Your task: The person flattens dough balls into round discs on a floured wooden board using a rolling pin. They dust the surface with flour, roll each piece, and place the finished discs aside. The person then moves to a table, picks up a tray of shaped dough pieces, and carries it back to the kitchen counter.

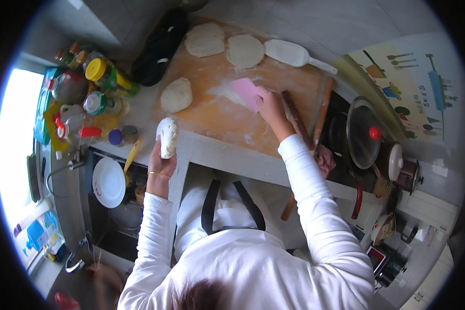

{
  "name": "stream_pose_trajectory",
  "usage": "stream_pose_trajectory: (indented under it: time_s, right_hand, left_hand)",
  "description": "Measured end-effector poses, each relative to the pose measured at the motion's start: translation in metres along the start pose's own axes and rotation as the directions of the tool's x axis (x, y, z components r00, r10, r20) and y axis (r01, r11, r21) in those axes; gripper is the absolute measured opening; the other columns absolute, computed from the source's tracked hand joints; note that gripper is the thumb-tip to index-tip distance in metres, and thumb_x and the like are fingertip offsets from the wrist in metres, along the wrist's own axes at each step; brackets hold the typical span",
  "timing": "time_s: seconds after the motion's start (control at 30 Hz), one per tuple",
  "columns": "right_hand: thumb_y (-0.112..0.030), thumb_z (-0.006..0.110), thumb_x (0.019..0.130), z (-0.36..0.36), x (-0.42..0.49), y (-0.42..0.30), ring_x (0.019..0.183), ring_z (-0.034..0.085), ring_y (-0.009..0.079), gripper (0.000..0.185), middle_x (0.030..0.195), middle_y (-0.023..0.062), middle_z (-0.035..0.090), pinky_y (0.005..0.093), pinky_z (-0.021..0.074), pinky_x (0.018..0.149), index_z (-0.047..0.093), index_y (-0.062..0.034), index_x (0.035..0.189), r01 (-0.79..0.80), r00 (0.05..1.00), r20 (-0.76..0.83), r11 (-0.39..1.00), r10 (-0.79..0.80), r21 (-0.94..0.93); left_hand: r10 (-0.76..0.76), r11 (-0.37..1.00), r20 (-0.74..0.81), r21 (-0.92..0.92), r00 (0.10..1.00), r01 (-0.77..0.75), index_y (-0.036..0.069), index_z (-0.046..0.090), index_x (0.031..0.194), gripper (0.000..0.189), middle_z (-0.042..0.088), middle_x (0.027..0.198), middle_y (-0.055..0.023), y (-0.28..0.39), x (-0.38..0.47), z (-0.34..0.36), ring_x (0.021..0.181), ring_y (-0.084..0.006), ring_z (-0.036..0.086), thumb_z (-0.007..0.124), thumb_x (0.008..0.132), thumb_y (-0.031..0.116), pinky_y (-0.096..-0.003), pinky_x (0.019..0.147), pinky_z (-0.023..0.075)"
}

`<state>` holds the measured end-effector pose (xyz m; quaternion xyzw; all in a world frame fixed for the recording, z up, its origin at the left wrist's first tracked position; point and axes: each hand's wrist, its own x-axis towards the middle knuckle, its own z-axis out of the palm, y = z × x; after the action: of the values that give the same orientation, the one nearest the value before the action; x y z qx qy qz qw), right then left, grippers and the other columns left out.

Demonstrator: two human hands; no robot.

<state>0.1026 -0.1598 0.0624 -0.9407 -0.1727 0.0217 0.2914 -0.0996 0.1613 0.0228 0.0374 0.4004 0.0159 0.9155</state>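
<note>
My left hand [163, 163] holds a thick piece of white dough [167, 137] upright, just off the near left corner of the wooden board [217, 124]. In my right hand [270, 106] is a pink dough scraper [245, 93], its blade over a patch of loose flour on the board. A rounded piece of dough [176, 95] lies at the board's left edge. Two flattened dough rounds, one at the far left [205, 40] and one beside it [245, 51], rest along the back. A white scoop [288, 52] lies at the far right corner.
A dark rolling pin [296, 116] and a lighter wooden rod [322, 110] lie on the right, near a pan with a glass lid [362, 133]. Bottles [110, 77] crowd the left counter. The sink [116, 232] holds a white plate [109, 183].
</note>
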Motion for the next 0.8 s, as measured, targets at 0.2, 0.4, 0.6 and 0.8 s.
stream_pose_trajectory:
  time_s: [0.2,0.4,0.6,0.8]
  right_hand:
    - [-0.012,0.056,0.088,-0.032,-0.102,0.037,0.078,0.062,0.0461,0.02,0.086,0.0275,0.065,0.0531,0.0491,0.067,0.055,0.0003,0.104,-0.383,0.892,-0.314,0.913,0.326,-0.141]
    - [-0.012,0.056,0.088,-0.003,-0.112,0.047,0.08,0.064,0.0455,0.03,0.087,0.0293,0.065,0.0524,0.052,0.067,0.05,0.0003,0.115,-0.509,0.852,-0.286,0.819,0.438,-0.265]
    - [-0.01,0.054,0.089,0.041,-0.02,0.015,0.076,0.066,0.0395,0.022,0.09,0.0207,0.067,0.0491,0.0528,0.063,0.055,-0.0043,0.111,-0.294,0.939,-0.261,0.915,0.223,-0.275]
    - [-0.006,0.054,0.085,0.048,0.002,-0.038,0.074,0.064,0.0345,0.019,0.08,0.0146,0.065,0.0464,0.0522,0.062,0.06,-0.0052,0.104,0.199,0.958,-0.139,0.931,-0.25,-0.305]
  left_hand:
    - [-0.055,0.999,0.066,0.004,0.996,0.055,-0.001,0.055,0.124,0.031,0.064,0.119,-0.0139,-0.004,0.018,-0.008,0.108,-0.025,0.064,0.055,0.099,0.019,-0.035,0.094,0.0548]
    - [-0.09,0.992,0.032,0.089,0.995,0.087,0.001,0.056,0.123,0.032,0.066,0.118,-0.0116,-0.011,0.022,0.0,0.105,-0.0225,0.066,0.055,0.099,0.022,-0.0327,0.088,0.0572]
    - [-0.038,0.993,0.011,0.113,0.999,0.036,0.002,0.06,0.118,0.029,0.069,0.111,-0.0118,-0.018,0.019,0.018,0.098,-0.0227,0.069,0.058,0.097,0.021,-0.0309,0.084,0.0588]
    - [-0.044,0.995,-0.007,0.085,0.999,0.045,0.002,0.06,0.119,0.03,0.069,0.111,-0.0109,-0.021,0.015,0.017,0.098,-0.0226,0.069,0.059,0.097,0.022,-0.0323,0.083,0.0591]
